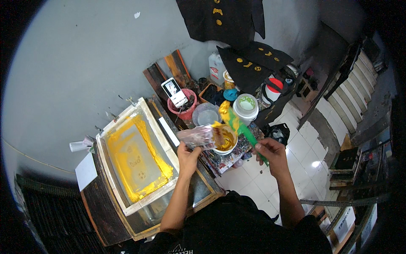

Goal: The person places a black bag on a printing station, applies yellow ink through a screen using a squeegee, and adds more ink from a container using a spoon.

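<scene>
My left hand (189,160) is closed on a squeegee (195,137), a flat stained board with yellow ink along its far end. It hangs over the rim of a white tub (235,143) of yellow ink. In my right hand (272,155) is a green spatula (244,128), gripped by its handle, its head coated in yellow ink above the tub. To the left, a white-framed printing screen (172,157) lies on a dark bench. Thick yellow ink (157,174) lines the inside edges of its mesh, and small printed shapes show through the middle.
Behind the tub stand a clear bowl (206,114), a white bucket (246,109) and a pink pot (192,106) with a phone (174,91) propped on it. Black printed garments (228,25) hang at the back. White floor tiles (249,178) lie to the right.
</scene>
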`<state>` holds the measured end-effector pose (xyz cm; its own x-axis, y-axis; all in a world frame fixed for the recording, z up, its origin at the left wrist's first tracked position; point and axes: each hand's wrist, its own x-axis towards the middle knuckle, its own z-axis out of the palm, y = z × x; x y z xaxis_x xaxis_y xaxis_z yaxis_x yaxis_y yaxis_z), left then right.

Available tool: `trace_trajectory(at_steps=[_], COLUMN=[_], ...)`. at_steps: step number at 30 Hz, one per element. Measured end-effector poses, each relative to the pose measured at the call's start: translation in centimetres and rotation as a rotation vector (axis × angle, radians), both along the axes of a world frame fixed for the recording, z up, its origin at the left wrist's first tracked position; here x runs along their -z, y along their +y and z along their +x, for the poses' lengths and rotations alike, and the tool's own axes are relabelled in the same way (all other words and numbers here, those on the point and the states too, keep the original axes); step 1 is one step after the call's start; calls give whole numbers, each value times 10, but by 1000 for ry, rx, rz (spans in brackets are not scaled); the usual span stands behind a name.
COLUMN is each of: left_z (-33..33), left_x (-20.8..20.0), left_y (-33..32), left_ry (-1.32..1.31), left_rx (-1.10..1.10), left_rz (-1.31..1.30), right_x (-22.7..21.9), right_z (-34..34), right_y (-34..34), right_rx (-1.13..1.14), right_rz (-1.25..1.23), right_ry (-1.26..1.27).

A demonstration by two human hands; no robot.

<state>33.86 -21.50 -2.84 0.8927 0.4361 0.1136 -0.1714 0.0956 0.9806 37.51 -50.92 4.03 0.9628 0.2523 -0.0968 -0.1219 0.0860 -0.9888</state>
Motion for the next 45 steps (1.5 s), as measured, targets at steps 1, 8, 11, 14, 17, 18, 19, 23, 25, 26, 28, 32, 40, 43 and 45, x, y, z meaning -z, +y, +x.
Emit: trace_trajectory(at_steps=[1,8,11,14,17,18,19,23,25,26,28,32,40,43,45], left_z=[-2,-23,-12,-6,-3,-3,-3,-3,-2,-2,-2,-5,-5,-3,-2], left_x=[0,-13,-12,-4,5,7,8,4,-1,-5,-11,-19,-21,-21,-21], left_y=[4,30,29,26,23,22,21,17,16,16,15,11,13,16,18], left_ry=[-8,18,-60,-55,-84,-117,-151,-224,-288,-293,-301,-309,-364,-357,-361], left_rx=[-35,-58,-3,49,91,91,93,134,140,145,150,148,129,129,123], left_rz=[-30,46,55,76,94,130,165,233,300,364,492,509,625,596,584], right_x=[4,76,94,94,83,79,75,55,45,40,32,16,-9,-16,-19], right_z=[3,15,20,19,17,16,14,15,21,25,33,46,63,64,63], right_y=[-4,-22,-25,-28,-29,-28,-29,-29,-28,-27,-24,-19,-16,-18,-22], right_rx=[15,43,-34,-8,48,64,58,25,-5,-23,-51,-106,-242,-271,-286], right_rz=[-9,-1013,-1086,-1080,-915,-819,-775,-612,-637,-684,-753,-794,-862,-805,-775], right_ry=[-56,-772,-782,-709,-637,-606,-506,-163,-144,-191,-262,-285,-242,-218,-219])
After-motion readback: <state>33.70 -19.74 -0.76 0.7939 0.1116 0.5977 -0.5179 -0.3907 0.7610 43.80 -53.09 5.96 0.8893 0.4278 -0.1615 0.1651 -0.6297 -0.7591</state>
